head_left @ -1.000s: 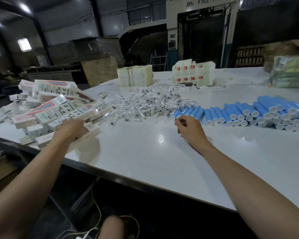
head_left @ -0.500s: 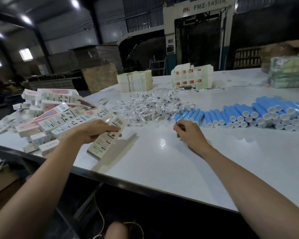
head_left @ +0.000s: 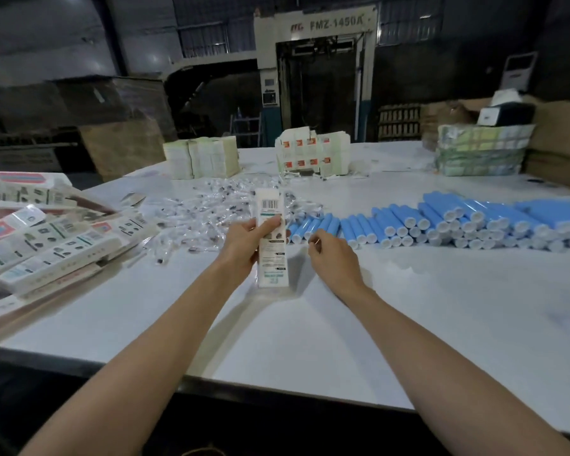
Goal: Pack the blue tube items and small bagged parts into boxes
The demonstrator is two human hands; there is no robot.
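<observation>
My left hand (head_left: 244,245) grips a long white box (head_left: 272,238) with a barcode, held upright over the middle of the white table (head_left: 408,324). My right hand (head_left: 333,258) hovers just right of the box with curled fingers, and I cannot tell whether they hold anything. Blue tubes (head_left: 458,222) with white caps lie in rows and a stack to the right. A heap of small clear bagged parts (head_left: 211,212) lies behind the box.
A pile of flat printed boxes (head_left: 46,238) covers the table's left side. Stacks of folded cartons (head_left: 201,158) and red-marked cartons (head_left: 313,153) stand at the back. A wrapped bundle (head_left: 481,149) sits at the far right. The table's near edge (head_left: 277,386) runs dark.
My left hand lifted a box from the left pile and carried it to the middle, turning it upright. My right hand stayed near the blue tubes.
</observation>
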